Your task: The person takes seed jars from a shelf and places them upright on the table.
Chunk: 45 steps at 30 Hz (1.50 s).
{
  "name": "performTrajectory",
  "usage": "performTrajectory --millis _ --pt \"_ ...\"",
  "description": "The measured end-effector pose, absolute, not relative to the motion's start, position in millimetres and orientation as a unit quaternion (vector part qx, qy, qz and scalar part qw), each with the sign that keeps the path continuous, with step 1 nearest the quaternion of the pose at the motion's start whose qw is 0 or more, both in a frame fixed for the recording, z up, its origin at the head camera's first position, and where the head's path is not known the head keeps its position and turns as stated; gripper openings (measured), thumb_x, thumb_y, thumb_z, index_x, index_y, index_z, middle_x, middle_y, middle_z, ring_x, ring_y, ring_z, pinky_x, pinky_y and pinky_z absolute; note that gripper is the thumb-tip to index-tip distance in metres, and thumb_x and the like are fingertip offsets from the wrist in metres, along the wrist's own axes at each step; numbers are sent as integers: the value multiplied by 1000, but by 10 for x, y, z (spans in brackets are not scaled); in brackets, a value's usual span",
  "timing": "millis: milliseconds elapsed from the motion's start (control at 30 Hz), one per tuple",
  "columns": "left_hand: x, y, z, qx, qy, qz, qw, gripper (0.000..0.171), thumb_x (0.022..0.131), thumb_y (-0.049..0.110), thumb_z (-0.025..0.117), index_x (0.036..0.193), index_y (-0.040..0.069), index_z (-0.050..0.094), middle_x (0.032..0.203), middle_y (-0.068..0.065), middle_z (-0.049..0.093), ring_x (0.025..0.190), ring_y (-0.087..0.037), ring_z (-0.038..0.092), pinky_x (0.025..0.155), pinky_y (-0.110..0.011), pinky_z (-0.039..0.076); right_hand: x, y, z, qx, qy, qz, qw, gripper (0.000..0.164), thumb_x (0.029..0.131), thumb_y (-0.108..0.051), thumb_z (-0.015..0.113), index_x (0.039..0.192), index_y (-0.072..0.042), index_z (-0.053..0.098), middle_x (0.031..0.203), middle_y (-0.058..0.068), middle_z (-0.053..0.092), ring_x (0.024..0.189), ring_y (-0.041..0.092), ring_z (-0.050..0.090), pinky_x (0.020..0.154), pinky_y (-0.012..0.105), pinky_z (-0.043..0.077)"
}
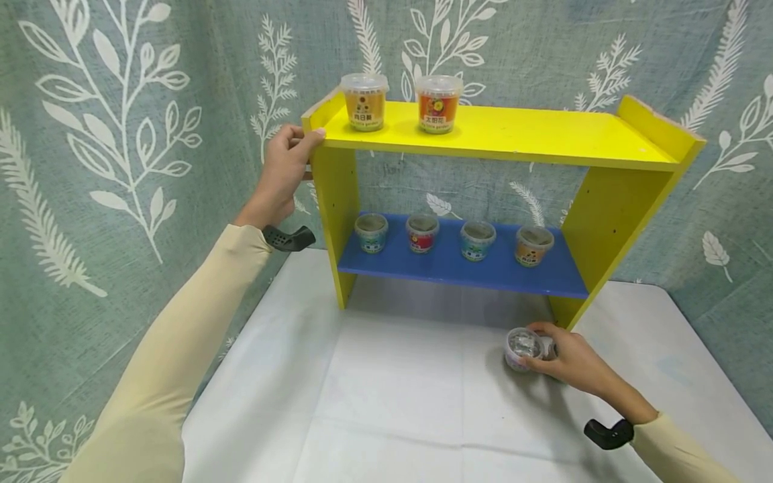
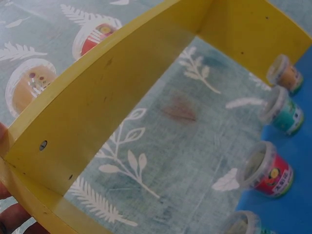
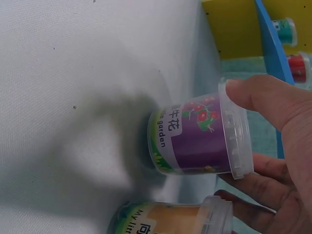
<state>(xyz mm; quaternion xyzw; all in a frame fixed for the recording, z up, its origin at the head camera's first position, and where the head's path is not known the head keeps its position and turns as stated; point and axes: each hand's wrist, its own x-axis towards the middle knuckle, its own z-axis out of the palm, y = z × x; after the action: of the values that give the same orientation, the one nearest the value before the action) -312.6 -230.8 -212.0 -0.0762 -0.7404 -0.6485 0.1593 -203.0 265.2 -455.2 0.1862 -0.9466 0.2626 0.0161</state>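
My left hand grips the upper left corner of a yellow shelf, thumb on the top edge. Low at the shelf's right foot, my right hand holds a clear-lidded plastic cup over the white table. The right wrist view shows its purple label with red flowers; thumb and fingers span the lid rim. Just beside it is an orange-labelled cup, close under the fingers and mostly hidden by the hand in the head view.
Two lidded cups, one yellow and one red-orange, stand on the shelf's top board. Several more cups line the blue lower board, among them a red one. A patterned green curtain hangs behind the white table.
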Motion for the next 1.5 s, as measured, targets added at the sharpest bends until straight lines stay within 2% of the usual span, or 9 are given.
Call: performTrajectory --millis 600,833,967,1133,1300,1500 --pt "-3114 -2302 -2119 -75 -744 -645 161 38 101 45 64 122 15 55 118 -5 58 104 -22 60 86 -37 47 -2040 2638 -4590 197 -951 239 12 71 85 -49 83 131 1 62 116 14 69 103 33 66 82 51 53" --pt "-3126 -2305 -2120 -74 -742 -647 160 38 100 45 65 121 15 55 117 -4 58 105 -23 60 87 -37 49 -2058 2650 -4520 211 -947 242 29 60 92 -42 78 130 3 65 124 19 69 113 40 65 89 57 53" --pt "-3128 -2308 -2121 -74 -742 -647 161 38 100 45 65 121 15 55 117 -5 58 105 -23 61 87 -37 50 -2060 2663 -4394 202 -942 265 32 53 98 -38 72 133 2 64 132 21 65 120 44 61 92 60 51" --pt "-3123 -2310 -2127 -75 -740 -648 162 37 100 44 65 120 15 56 117 -5 58 105 -23 61 86 -37 49 -2070 2661 -4158 193 -932 303 46 47 102 -37 67 135 -4 63 131 17 66 115 41 64 92 59 52" --pt "-3121 -2313 -2132 -73 -741 -648 161 37 100 45 65 120 15 55 117 -4 58 104 -23 61 86 -37 49 -2089 2617 -3900 219 -924 299 93 39 102 -31 68 132 -5 64 124 12 69 111 35 67 93 55 52" --pt "-3123 -2298 -2117 -73 -744 -644 162 39 100 45 65 122 15 55 117 -5 58 105 -23 60 87 -38 48 -2121 2570 -3555 240 -916 291 136 37 100 -24 71 131 -5 64 125 14 68 112 34 65 94 52 50"
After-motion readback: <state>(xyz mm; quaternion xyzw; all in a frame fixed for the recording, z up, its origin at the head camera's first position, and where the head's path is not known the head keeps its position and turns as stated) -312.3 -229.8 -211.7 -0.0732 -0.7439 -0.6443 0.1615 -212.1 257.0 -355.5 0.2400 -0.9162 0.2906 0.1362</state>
